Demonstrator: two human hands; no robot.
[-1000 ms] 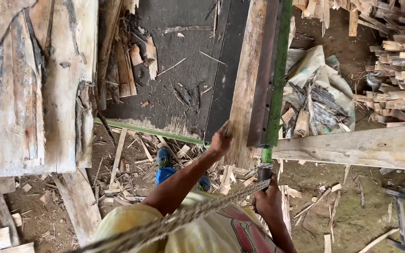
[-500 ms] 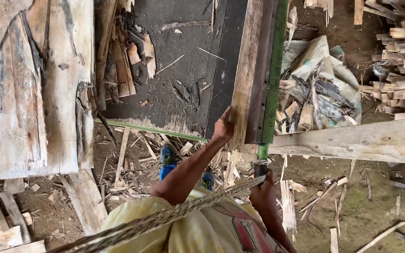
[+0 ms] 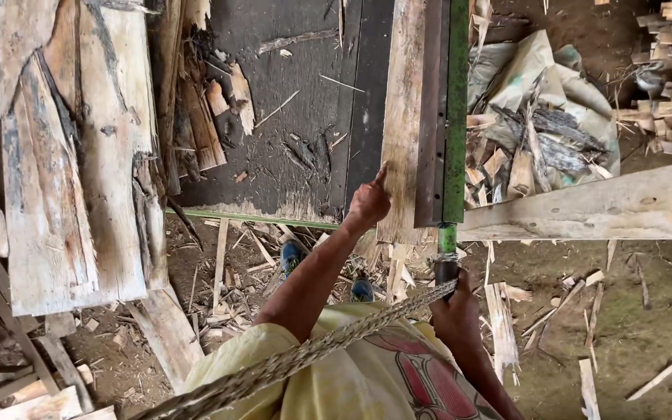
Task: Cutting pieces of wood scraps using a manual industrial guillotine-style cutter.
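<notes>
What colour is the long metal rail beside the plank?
Bright green rail, seen best in the head view.

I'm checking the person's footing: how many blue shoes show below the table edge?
2. One blue shoe is on the wood scraps under the left forearm; the other is just above the yellow shirt, partly hidden.

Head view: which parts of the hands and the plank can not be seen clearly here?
- Right hand: its fingers wrap the dark handle, so the palm side is hidden.
- Left hand: only its back shows; contact under it on the plank is hidden.
- Plank: far end cut off by the top edge.
- Rope: lower end leaves the frame.
</notes>
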